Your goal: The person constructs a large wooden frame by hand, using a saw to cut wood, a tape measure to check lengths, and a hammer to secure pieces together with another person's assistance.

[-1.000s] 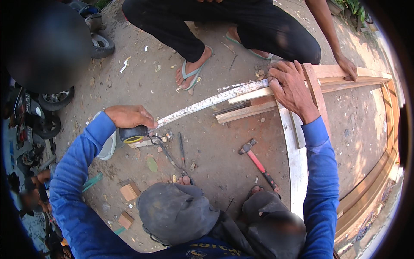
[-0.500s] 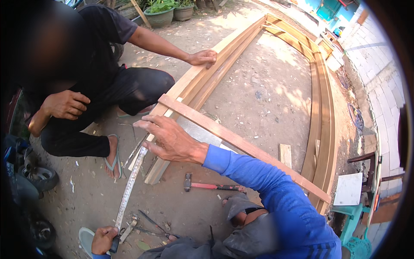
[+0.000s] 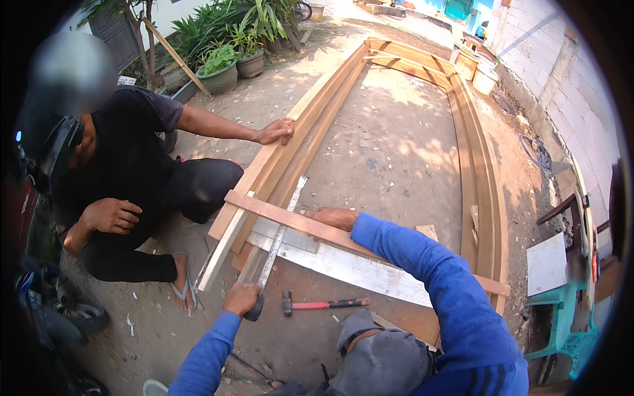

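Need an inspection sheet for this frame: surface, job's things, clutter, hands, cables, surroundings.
Surface: bare dirt ground, dusty, scattered chips.
Job's things: tape measure stretched along a long wooden frame; wooden slat lies across it over a pale board.
Clutter: hammer on the ground beside the left hand; offcut block.
Hands: left hand grips the tape's case; right hand presses on the slat.
Cables: blue coil by the wall, hose or cable unclear.
Surroundings: co-worker's hand rests on the frame; potted plants; green chair.
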A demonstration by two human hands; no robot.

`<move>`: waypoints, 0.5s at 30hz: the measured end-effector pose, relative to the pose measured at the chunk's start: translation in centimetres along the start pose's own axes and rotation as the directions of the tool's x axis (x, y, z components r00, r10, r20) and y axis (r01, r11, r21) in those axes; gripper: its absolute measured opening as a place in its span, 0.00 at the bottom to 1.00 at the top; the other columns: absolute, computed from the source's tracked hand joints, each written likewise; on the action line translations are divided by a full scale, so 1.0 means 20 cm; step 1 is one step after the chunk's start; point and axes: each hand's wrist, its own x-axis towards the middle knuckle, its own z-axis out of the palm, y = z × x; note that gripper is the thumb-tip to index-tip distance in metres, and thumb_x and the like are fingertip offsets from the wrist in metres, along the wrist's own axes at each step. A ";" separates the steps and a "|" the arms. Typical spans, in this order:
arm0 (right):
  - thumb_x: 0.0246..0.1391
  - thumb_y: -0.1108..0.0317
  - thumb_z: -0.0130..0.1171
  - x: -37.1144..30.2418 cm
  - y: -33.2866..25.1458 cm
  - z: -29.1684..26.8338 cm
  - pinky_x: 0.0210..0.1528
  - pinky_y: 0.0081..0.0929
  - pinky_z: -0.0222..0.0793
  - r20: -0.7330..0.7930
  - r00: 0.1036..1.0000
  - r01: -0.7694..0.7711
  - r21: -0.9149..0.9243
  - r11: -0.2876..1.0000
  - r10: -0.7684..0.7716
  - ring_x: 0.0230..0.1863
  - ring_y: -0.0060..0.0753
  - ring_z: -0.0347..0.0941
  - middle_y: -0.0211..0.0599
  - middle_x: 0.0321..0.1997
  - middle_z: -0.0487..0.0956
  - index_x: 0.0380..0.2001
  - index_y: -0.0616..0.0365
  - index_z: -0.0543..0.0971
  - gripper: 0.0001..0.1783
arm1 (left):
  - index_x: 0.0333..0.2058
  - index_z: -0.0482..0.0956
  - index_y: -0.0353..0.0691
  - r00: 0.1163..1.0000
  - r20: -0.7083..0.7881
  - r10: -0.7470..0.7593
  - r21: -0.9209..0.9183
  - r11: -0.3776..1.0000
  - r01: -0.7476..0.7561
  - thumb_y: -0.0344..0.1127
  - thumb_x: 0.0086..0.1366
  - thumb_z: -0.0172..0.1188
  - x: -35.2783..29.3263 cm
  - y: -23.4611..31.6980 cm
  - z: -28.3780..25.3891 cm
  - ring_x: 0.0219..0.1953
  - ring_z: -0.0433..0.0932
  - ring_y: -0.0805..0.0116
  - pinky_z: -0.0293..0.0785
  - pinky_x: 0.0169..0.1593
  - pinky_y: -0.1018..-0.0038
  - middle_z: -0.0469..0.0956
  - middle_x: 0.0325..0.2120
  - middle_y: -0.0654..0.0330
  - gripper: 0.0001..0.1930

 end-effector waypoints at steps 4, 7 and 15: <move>0.68 0.43 0.51 0.15 0.09 0.09 0.47 0.32 0.74 0.206 0.978 -0.131 0.533 0.836 0.023 0.46 0.36 0.76 0.44 0.45 0.81 0.52 0.60 0.79 0.30 | 0.40 0.85 0.37 0.998 0.001 0.070 0.132 0.989 -0.070 0.53 0.65 0.51 0.32 0.31 0.04 0.50 0.78 0.40 0.72 0.55 0.54 0.80 0.45 0.41 0.25; 0.69 0.44 0.51 0.18 0.17 0.10 0.44 0.34 0.77 0.124 0.992 -0.070 0.575 0.815 -0.002 0.46 0.35 0.78 0.43 0.46 0.81 0.51 0.59 0.79 0.27 | 0.45 0.83 0.35 0.998 0.051 -0.046 -0.114 0.992 0.051 0.54 0.65 0.53 0.22 0.53 -0.01 0.47 0.81 0.46 0.73 0.53 0.59 0.82 0.44 0.43 0.26; 0.65 0.51 0.59 0.46 0.54 -0.76 0.34 0.25 0.76 -0.252 0.925 -0.015 0.723 0.690 0.285 0.33 0.23 0.79 0.30 0.34 0.82 0.38 0.51 0.82 0.15 | 0.48 0.83 0.37 0.925 0.079 -0.372 -0.240 0.893 0.380 0.49 0.59 0.70 -0.92 -0.55 -0.10 0.34 0.81 0.73 0.75 0.43 0.74 0.84 0.32 0.58 0.24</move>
